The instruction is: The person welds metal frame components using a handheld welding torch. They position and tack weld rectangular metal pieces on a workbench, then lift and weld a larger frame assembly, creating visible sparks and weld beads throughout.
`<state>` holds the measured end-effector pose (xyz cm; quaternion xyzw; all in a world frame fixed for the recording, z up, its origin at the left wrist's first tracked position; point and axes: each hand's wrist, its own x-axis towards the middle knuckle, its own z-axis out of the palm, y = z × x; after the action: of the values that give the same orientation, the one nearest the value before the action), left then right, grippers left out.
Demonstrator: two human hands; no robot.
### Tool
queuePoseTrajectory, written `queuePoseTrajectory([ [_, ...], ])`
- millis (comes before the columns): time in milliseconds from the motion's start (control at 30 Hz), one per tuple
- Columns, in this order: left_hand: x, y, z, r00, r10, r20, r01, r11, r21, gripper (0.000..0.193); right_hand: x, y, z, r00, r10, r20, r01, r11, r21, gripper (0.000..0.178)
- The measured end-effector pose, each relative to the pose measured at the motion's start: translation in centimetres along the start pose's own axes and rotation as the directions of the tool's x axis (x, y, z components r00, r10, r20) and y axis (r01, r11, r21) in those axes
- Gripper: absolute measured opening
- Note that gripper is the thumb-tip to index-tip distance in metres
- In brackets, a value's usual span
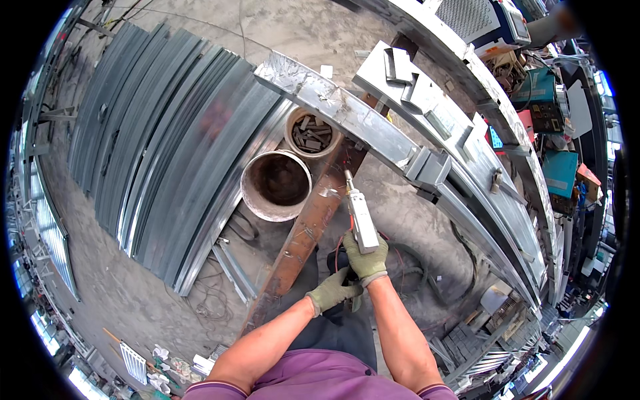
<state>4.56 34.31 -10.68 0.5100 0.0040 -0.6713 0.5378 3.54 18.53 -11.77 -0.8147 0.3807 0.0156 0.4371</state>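
A white welding gun [362, 220] with a brass-coloured nozzle is in my right hand [367, 257], gloved in green, its fingers wrapped round the rear of the body. The nozzle points away from me, over the rusty steel beam [308, 230]. My left hand [333, 291], in a matching glove, is closed just below and left of the right wrist; what lies in its fingers is hidden. Beyond the nozzle, a galvanized steel channel [310, 90] rests across the beam's far end. A thin reddish cable [339, 248] runs beside the gun.
Left of the beam stand a wide bucket [277, 212] and another bucket [288, 133] holding metal offcuts. Long grey metal profiles [167, 147] are stacked at left. Short channel pieces [399, 65] lie on the long metal sections at right. Dark hoses [427, 277] coil on the floor.
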Motion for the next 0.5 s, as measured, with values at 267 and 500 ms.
queuePoseTrajectory([
  [267, -0.1, 1.0, 1.1, 0.971, -0.101, -0.215, 0.14, 0.975, 0.172, 0.051, -0.1, -2.0, 1.0, 1.0, 0.01, -0.017, -0.013, 0.978, -0.21, 0.036],
  [500, 0.6, -1.6, 1.1, 0.964, -0.086, -0.25, 0.141, 0.967, 0.212, 0.052, -0.2, -3.0, 0.3, 0.999, 0.048, -0.013, -0.049, 0.973, -0.224, 0.037],
])
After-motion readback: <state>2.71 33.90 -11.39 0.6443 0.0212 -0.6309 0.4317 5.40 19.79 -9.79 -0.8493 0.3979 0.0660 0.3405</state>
